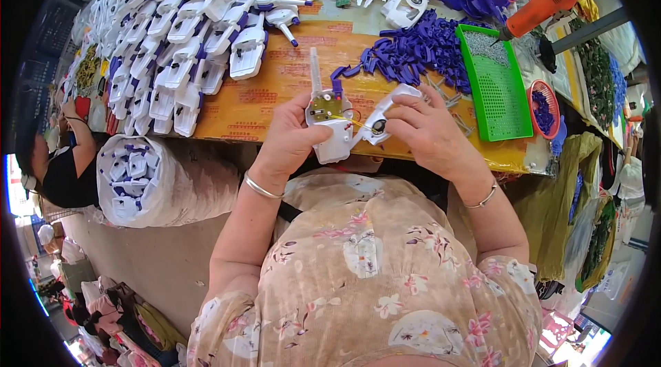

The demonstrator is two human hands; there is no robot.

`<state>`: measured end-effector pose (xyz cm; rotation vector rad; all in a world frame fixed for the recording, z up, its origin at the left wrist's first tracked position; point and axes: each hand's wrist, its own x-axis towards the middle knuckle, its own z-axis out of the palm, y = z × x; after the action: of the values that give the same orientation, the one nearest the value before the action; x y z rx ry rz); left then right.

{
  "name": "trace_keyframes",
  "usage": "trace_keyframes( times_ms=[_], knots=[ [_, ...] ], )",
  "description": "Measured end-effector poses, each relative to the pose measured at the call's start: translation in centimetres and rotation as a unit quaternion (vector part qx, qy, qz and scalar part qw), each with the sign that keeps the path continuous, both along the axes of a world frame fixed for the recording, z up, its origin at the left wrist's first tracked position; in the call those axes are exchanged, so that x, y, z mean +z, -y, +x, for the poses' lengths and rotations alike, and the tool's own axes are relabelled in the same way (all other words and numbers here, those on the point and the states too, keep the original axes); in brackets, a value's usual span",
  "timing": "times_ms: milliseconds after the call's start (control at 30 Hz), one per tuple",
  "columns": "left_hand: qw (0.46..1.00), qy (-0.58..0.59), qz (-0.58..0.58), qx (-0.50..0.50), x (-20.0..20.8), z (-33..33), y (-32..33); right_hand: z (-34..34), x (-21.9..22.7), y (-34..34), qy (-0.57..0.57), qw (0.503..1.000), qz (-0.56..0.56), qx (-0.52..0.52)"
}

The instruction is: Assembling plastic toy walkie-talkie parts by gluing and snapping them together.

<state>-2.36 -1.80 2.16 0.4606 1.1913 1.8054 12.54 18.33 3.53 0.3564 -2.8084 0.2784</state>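
We are pinching a white plastic housing with a flat green-brown board (335,145) in the left hand (289,136), thumb across its front, probably steadying it board-up. At its 3 o'clock, the right hand (430,129) is pinching a white plastic shell with a round black part (377,119), presumably close by so the thin yellow wires (357,122) aren't straining. Both pieces are sitting at 12 o'clock from the body, by the table's near edge.

Supplies are likely lying within reach: small curved purple plastic pieces (420,47) towards 1–2 o'clock, an orange-red power screwdriver (544,5) at 2.

We're counting: two held pieces, one screwdriver, one green perforated plastic tray (499,102) towards 2–3, one round red plastic basket (532,107) at 3; white plastic housings (186,26) at 10 are overlapping, uncountable.
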Motion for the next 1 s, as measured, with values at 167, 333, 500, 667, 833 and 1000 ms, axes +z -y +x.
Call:
trace_keyframes(
  times_ms=[167,333,500,667,833,1000],
  knots=[
    [0.997,-0.048,-0.029,-0.060,1.3,0.1,0.2,-0.2,3.3,-1.3,0.172,0.981,-0.085,0.034],
    [0.996,-0.028,-0.027,-0.079,1.6,0.3,0.1,-1.2,3.2,-3.3,0.266,0.899,-0.340,0.076],
    [0.992,-0.016,-0.027,-0.124,2.1,0.3,-0.2,-1.7,3.2,-4.2,0.375,0.839,-0.389,0.065],
    [0.983,-0.071,-0.017,-0.171,1.5,0.6,-0.6,-2.5,3.9,-4.3,0.445,0.788,-0.417,0.090],
    [0.998,-0.010,-0.028,-0.048,0.4,1.2,-1.4,-2.3,2.0,-3.6,0.321,0.634,-0.704,-0.013],
    [0.989,0.139,0.038,-0.042,0.1,1.7,-2.0,-3.1,-1.1,1.4,0.140,0.460,-0.871,-0.107]
  ],
)
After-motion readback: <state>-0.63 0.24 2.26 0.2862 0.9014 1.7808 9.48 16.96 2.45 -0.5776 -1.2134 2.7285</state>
